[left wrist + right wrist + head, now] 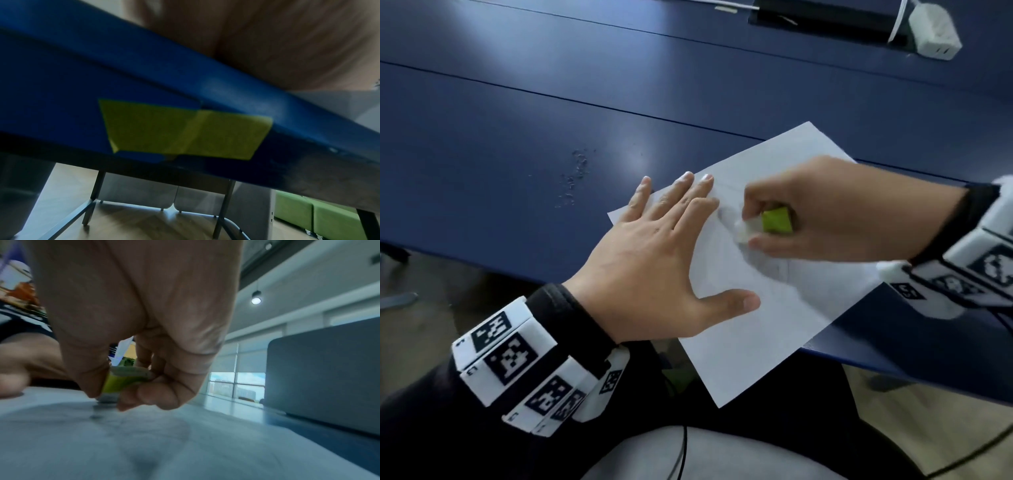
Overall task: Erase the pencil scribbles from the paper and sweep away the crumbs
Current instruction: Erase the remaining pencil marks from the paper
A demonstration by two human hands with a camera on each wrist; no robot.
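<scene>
1. Pinching item: right hand [839, 209], fingers and thumb curled round a white block eraser in a lime-green sleeve [767, 222]; the white tip touches the sheet, seen also from the right wrist [115, 386].
2. Left hand [654, 260]: fingers straight and spread, palm pressed flat on the sheet's left part, thumb [736, 303] lying out towards the eraser. The two hands sit near each other, not touching.
3. White rectangular sheet of paper [750, 349]: lies askew on the table, its near corner overhanging the table edge; faint grey pencil scribbles [770, 267] show just below the eraser.
4. Dark blue table top [517, 120]: bears the sheet.
5. Pale eraser crumbs [577, 174]: scattered on the table left of the sheet, apart from it.
6. White plug adapter [935, 31]: at the table's far side, well apart from the sheet.
</scene>
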